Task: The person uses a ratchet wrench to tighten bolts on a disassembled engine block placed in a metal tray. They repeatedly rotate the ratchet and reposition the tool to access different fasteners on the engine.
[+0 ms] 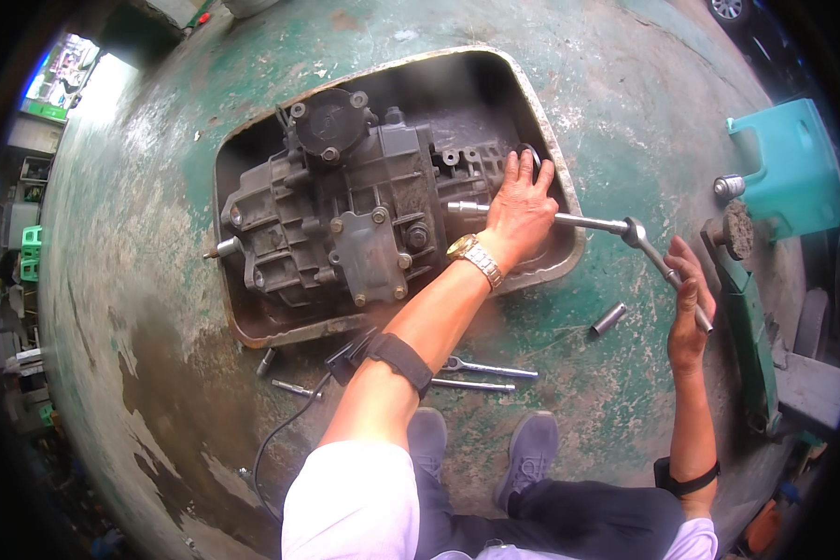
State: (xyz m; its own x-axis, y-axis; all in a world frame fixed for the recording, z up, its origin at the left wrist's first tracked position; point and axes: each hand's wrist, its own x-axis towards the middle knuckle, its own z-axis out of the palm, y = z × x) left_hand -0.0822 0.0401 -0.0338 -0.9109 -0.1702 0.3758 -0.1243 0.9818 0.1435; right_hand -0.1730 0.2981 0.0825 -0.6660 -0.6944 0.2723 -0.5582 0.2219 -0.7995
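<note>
A grey metal gearbox (pixel 383 154) lies in a shallow, worn tray (pixel 397 65). A ratchet wrench (pixel 656 258) joins a long extension bar (pixel 593 222) with a socket (pixel 465 209) at its far left end, against the gearbox. My left hand (pixel 521 210) lies across the bar, fingers stretched out over the gearbox's right end; its thumb is hidden, and a watch (pixel 476 259) circles the wrist. Out to the right, my right hand (pixel 691 303) holds the ratchet wrench near its handle end, fingers loosely curled. The bolt under the socket cannot be made out.
A loose deep socket (pixel 609 319) lies on the green floor. Another ratchet (pixel 495 370) and a bar (pixel 476 384) lie near my shoes (pixel 530 453). At right stand a teal stool (pixel 789 168), a can (pixel 729 187) and a green metal jack-like arm (pixel 747 336). A cable (pixel 269 443) trails at left.
</note>
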